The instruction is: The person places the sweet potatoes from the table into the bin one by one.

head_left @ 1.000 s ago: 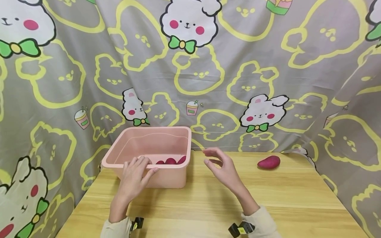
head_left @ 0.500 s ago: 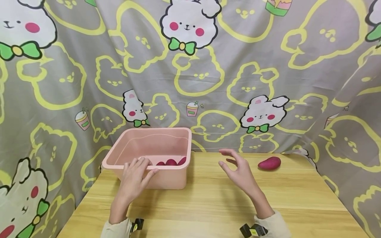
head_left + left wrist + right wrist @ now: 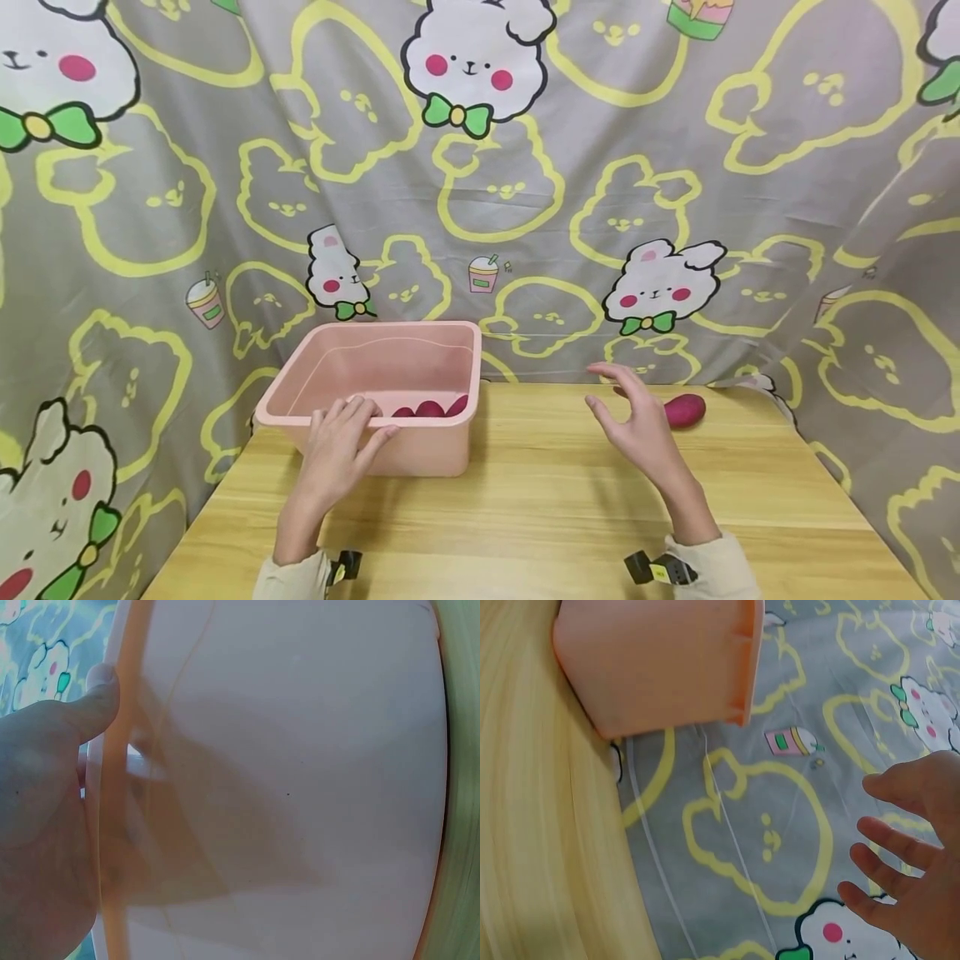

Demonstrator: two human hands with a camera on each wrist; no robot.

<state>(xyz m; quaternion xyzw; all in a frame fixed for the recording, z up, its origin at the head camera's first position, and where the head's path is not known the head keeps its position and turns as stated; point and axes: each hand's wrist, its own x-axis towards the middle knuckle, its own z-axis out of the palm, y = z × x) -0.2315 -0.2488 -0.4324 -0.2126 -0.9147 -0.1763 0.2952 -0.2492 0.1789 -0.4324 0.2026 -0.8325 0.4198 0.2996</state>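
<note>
A pink plastic basin [image 3: 427, 450] stands on the left of the table, with several purple-red sweet potatoes [image 3: 431, 409] partly visible inside. My left hand [image 3: 337, 450] grips its near rim, fingers over the edge into the basin; the left wrist view shows the thumb [image 3: 97, 701] at the rim. Another sweet potato [image 3: 687, 411] lies on the table at the right, its left end hidden by my right hand [image 3: 641, 429]. That hand hovers above the wood, fingers loosely spread, holding nothing. In the right wrist view the sweet potato is out of sight.
The wooden table [image 3: 540, 517] reaches back to a grey curtain [image 3: 525, 208] printed with cartoon animals, which also hangs along both sides. The basin stands close to the curtain at the back left.
My right hand has moved right, away from the basin, and now overlaps the lone sweet potato in the head view. The left hand and basin have stayed put.
</note>
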